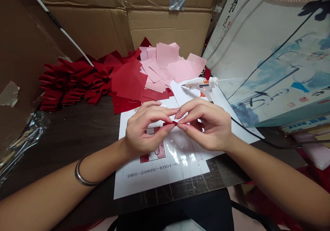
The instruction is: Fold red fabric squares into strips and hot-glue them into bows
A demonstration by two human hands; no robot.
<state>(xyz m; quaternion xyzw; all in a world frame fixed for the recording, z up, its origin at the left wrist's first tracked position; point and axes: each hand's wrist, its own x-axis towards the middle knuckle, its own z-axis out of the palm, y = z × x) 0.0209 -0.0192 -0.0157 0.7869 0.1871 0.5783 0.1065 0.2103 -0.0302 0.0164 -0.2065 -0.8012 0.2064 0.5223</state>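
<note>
My left hand and my right hand meet above the table, pinching a small folded piece of red fabric between their fingertips. Its shape is mostly hidden by my fingers. Beneath both hands lies a white printed sheet under clear tape or plastic, with "DRS-206DC-E001" legible on it. A white hot glue gun with an orange trigger rests just beyond my right hand. Farther back are loose pink squares, red squares and a row of folded red pieces.
Cardboard stands behind and left of the work. A large paper bag with an ink painting leans at the right. A black cord runs across the right side. My left wrist wears a metal bangle.
</note>
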